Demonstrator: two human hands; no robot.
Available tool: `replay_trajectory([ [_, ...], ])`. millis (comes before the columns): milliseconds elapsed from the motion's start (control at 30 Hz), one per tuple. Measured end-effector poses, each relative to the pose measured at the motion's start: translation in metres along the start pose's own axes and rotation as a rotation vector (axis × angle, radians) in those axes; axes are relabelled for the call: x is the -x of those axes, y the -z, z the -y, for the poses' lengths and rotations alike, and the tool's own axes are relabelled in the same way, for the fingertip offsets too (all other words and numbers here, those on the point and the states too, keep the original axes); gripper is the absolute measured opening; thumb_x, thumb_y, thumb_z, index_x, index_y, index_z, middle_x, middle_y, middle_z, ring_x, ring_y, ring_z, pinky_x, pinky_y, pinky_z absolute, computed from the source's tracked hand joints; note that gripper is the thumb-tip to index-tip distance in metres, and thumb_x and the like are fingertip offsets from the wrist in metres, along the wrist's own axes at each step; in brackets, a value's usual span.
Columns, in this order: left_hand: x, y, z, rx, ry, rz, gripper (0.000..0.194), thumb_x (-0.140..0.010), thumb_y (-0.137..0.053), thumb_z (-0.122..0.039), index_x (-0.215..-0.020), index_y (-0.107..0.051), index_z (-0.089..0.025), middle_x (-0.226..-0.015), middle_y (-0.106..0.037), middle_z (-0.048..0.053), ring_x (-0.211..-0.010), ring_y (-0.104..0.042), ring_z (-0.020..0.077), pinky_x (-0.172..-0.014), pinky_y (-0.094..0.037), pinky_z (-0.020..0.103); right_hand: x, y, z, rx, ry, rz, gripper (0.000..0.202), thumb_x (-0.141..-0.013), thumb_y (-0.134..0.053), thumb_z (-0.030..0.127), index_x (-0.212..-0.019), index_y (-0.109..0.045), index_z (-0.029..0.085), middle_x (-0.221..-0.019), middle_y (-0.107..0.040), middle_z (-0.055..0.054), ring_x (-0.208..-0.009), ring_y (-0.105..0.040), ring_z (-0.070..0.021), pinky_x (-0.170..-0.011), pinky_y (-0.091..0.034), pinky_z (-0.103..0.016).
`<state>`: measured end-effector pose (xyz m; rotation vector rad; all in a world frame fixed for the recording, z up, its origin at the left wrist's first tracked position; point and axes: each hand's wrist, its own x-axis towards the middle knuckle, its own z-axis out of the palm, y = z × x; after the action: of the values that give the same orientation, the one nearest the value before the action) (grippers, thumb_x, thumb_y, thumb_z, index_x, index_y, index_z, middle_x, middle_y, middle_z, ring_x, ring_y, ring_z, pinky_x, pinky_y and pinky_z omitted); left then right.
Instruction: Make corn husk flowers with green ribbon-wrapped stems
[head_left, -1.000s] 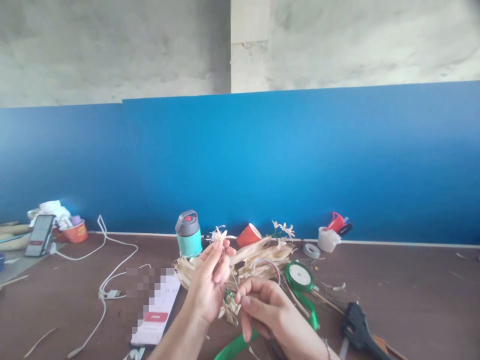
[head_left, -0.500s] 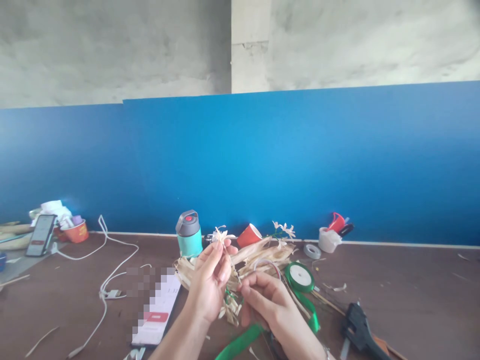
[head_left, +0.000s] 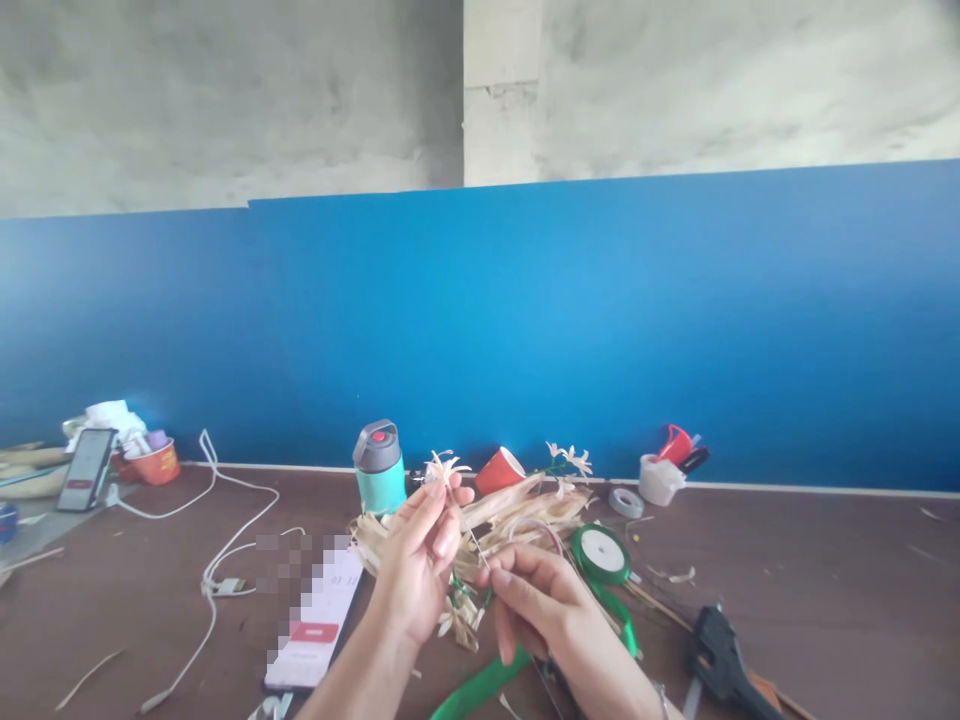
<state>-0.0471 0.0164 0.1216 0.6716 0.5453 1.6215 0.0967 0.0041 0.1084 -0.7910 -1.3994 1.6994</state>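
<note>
A grey, unevenly stained wall [head_left: 225,100] is spanning the upper background. A paler pillar [head_left: 501,125] is dividing it near the centre; a thin horizontal line is crossing the pillar's face. A blue panel [head_left: 525,320] is covering the wall's lower part, its top edge stepping slightly at the left. A pale strip [head_left: 810,490] is running along the panel's foot. A brown table [head_left: 840,570] is extending across the foreground. Light is falling more brightly on the wall's right section.
</note>
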Motion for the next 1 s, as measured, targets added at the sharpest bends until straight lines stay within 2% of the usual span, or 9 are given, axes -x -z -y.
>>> replay_trajectory([
  [200, 0.0008, -0.0056, -0.0023, 0.046, 0.012, -0.036, 0.016, -0.077, -0.069, -0.023, -0.084, -0.067, -0.009, -0.072, -0.066, 0.005, -0.039, -0.029, -0.0027, -0.034, -0.026, 0.007, -0.0003, 0.0012, -0.0029, 0.008, 0.007, 0.002, 0.041, -0.075, -0.062, 0.053, -0.078, -0.058, 0.013, -0.041, -0.057, 0.001, -0.033, -0.026, -0.0025, -0.036, -0.015, -0.017],
  [433, 0.0016, -0.0061, -0.0033, 0.065, -0.006, -0.023, 0.012, -0.077, -0.069, -0.02, -0.083, -0.067, -0.01, -0.071, -0.063, 0.003, -0.039, -0.028, -0.0028, -0.035, -0.027, 0.007, 0.0005, 0.0011, -0.0016, 0.018, 0.013, -0.001, 0.042, -0.075, -0.062, 0.054, -0.077, -0.058, 0.013, -0.04, -0.056, 0.002, -0.032, -0.026, -0.0022, -0.035, -0.015, -0.017],
  [567, 0.0033, -0.0067, -0.0019, 0.053, 0.01, -0.062, 0.014, -0.077, -0.069, -0.021, -0.083, -0.067, -0.009, -0.071, -0.065, 0.005, -0.039, -0.031, -0.0032, -0.034, -0.027, 0.006, 0.0009, 0.0009, -0.0011, 0.029, 0.002, -0.013, 0.043, -0.074, -0.062, 0.056, -0.077, -0.057, 0.013, -0.04, -0.056, 0.002, -0.032, -0.027, -0.0024, -0.035, -0.015, -0.017],
  [700, 0.0036, -0.007, -0.0016, 0.117, 0.042, -0.049, 0.009, -0.077, -0.069, -0.018, -0.079, -0.066, -0.01, -0.073, -0.066, 0.005, -0.039, -0.036, -0.0027, -0.033, -0.031, 0.006, 0.0006, 0.0004, -0.0015, 0.036, 0.001, -0.014, 0.043, -0.074, -0.062, 0.056, -0.075, -0.056, 0.013, -0.04, -0.057, 0.001, -0.031, -0.03, -0.0028, -0.035, -0.015, -0.017],
  [800, 0.0033, -0.0061, -0.0026, 0.191, 0.099, -0.036, 0.006, -0.081, -0.062, -0.012, -0.078, -0.065, -0.009, -0.07, -0.065, 0.004, -0.037, -0.038, -0.0026, -0.034, -0.034, 0.006, -0.0001, 0.0004, -0.0019, 0.018, 0.015, -0.004, 0.041, -0.076, -0.061, 0.054, -0.077, -0.056, 0.013, -0.041, -0.057, 0.001, -0.032, -0.031, -0.003, -0.035, -0.015, -0.016],
  [1000, 0.0028, -0.0054, -0.0053, 0.339, 0.174, -0.065, 0.025, -0.089, -0.042, -0.001, -0.081, -0.065, -0.005, -0.079, -0.066, 0.01, -0.043, -0.05, -0.0011, -0.038, -0.041, 0.005, 0.0005, 0.0013, -0.0014, 0.013, 0.019, -0.006, 0.04, -0.077, -0.061, 0.052, -0.079, -0.057, 0.013, -0.041, -0.058, 0.001, -0.032, -0.031, -0.0033, -0.035, -0.015, -0.017],
])
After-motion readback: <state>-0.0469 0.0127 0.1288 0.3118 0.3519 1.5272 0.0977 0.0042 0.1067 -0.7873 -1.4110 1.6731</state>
